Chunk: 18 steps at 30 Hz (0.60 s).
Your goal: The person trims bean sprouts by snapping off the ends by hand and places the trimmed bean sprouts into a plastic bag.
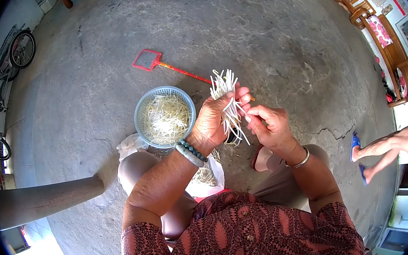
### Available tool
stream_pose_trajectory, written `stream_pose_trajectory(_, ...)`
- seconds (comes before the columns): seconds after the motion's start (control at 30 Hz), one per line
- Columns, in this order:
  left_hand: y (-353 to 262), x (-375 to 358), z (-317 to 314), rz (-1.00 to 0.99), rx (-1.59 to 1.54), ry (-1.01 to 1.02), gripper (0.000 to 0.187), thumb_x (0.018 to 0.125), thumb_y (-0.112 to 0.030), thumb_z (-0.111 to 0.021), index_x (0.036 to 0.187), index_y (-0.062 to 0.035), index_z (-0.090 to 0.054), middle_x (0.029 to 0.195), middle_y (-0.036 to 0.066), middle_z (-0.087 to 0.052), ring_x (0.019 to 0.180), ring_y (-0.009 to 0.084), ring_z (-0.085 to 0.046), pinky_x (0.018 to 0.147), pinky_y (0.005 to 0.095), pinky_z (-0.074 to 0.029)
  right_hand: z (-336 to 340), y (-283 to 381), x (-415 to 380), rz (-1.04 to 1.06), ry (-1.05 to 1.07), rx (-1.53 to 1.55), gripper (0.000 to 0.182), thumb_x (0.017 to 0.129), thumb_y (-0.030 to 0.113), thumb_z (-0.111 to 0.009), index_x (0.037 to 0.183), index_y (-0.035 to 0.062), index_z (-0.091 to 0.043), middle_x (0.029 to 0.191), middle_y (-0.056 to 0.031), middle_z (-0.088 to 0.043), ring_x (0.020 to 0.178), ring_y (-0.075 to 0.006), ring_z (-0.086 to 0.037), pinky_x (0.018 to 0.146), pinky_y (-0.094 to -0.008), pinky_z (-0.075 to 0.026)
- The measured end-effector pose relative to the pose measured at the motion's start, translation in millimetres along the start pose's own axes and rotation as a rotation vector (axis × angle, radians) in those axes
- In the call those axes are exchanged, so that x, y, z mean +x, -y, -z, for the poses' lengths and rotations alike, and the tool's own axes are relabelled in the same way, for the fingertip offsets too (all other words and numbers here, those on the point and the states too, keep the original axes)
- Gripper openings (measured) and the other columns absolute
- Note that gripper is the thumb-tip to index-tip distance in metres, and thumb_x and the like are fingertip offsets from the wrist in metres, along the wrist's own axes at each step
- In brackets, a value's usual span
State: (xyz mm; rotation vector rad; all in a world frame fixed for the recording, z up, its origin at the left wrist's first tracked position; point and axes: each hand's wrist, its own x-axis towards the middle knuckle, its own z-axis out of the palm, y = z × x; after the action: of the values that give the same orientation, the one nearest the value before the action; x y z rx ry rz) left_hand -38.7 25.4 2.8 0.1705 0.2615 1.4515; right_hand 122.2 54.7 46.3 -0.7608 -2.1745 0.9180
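A loose bunch of white bean sprouts [227, 87] lies across my left hand [215, 116], its thumb pressing the sprouts against the fingers. Close by on the right, my right hand [269, 124] has thumb and forefinger pinched at the end of a thin sprout from that bunch. Left of my hands, a round light-blue plastic basket [139, 129] holds a heap of more sprouts [165, 117]. Below my left forearm, between my knees, a white plastic bag [217, 176] contains further sprouts, partly hidden by the arm.
A red fly swatter [178, 70] lies on the concrete floor beyond the basket. A grey post [47, 198] rises at left, and a bicycle [3, 89] leans by the wall. At right are another person's legs [387, 148] and a wooden bench [395, 52].
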Motion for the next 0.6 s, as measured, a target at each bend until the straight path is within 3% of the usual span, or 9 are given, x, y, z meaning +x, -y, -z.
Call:
stream_pose_trajectory(0.1,0,-2,-6,0.008,-0.02,-0.032,0.033,0.089,-0.01,-0.056,0.12,0.002,-0.051,0.109,0.014,-0.063,0.097,0.0241,-0.063,0.087,0.0372,-0.052,-1,-2,2,0.031,-0.026,-0.017,0.004,0.082,0.004,-0.062,0.084,0.0025,-0.06,0.066,-0.0083,-0.061,0.054,-0.0161,-0.061,0.05,-0.0274,-0.047)
stream_pose_trajectory(0.27,-3,-7,-4,0.008,0.116,-0.121,0.029,0.088,-0.009,-0.059,0.114,0.0005,-0.055,0.096,0.011,-0.065,0.079,0.0188,-0.064,0.072,0.0318,-0.055,6,-1,10,0.06,0.017,-0.094,0.009,0.079,0.005,-0.065,0.086,0.0032,-0.06,0.066,-0.0074,-0.059,0.054,-0.016,-0.06,0.051,-0.028,-0.047)
stream_pose_trajectory(0.37,-2,-13,-15,0.023,0.229,-0.207,0.025,0.087,-0.008,-0.061,0.11,0.0,-0.058,0.088,0.009,-0.065,0.07,0.0153,-0.062,0.061,0.0285,-0.054,9,-13,13,0.036,-0.07,-0.105,0.017,0.077,0.003,-0.064,0.093,0.0038,-0.06,0.071,-0.007,-0.058,0.058,-0.0158,-0.061,0.053,-0.0275,-0.048)
stream_pose_trajectory(0.5,2,-19,-6,0.055,0.323,-0.2,0.021,0.086,-0.008,-0.061,0.106,0.0001,-0.06,0.086,0.007,-0.065,0.069,0.0145,-0.062,0.058,0.0265,-0.054,3,-1,20,0.038,-0.016,0.146,0.019,0.079,0.0,-0.062,0.098,0.0014,-0.061,0.077,-0.0087,-0.06,0.064,-0.0159,-0.061,0.057,-0.029,-0.049)
stream_pose_trajectory(0.6,2,-25,-2,0.055,0.446,-0.225,0.019,0.084,-0.007,-0.064,0.1,0.0017,-0.06,0.087,0.008,-0.066,0.071,0.0143,-0.063,0.057,0.0251,-0.053,0,-9,18,0.178,0.031,-0.028,0.006,0.079,0.0,-0.06,0.085,0.0006,-0.059,0.075,-0.0114,-0.059,0.066,-0.0254,-0.061,0.059,-0.0335,-0.049)
